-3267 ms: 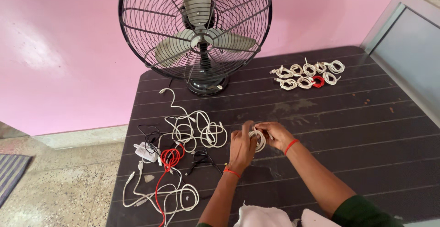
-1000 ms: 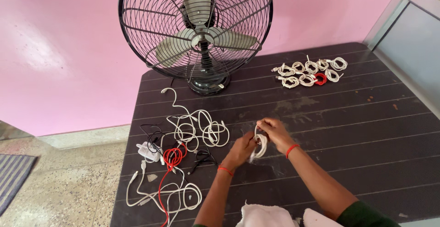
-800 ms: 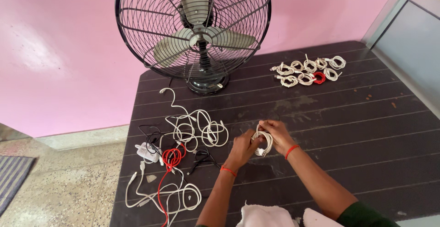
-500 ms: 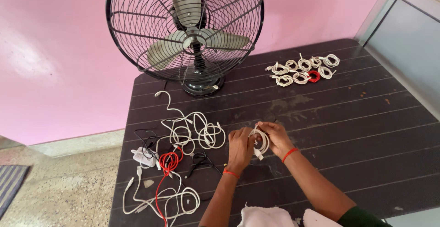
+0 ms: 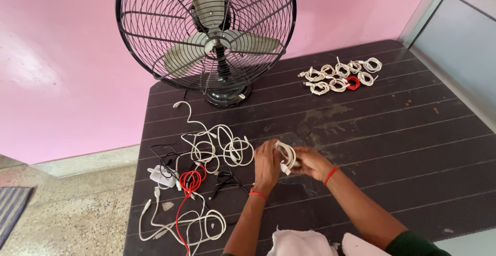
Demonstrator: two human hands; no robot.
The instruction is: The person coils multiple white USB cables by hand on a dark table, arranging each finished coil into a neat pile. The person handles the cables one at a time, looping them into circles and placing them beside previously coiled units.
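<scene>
Item: white coiled cable [image 5: 285, 156], centre of frame just above the dark worktop [image 5: 392, 132], clamped between left hand [image 5: 266, 164] and right hand [image 5: 309, 163], both closed on it. Step judged: securing the coil; next calls for tucking its free end. Loose tangled cables [image 5: 206, 168] lower left, finished bundles [image 5: 341, 75] upper right.

Bare table [image 5: 392, 147] rightward; cable tangle [image 5: 206, 157] leftward.

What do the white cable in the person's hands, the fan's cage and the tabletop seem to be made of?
White cable, coiled between the left hand and right hand: likely a smooth, matte plastic or rubber sheath, since it bends into loops.
Fan cage: thin, glossy black wire, probably painted metal.
Tabletop: dark grooved slats with scuffs, either plastic or painted wood; hard to tell.
</scene>
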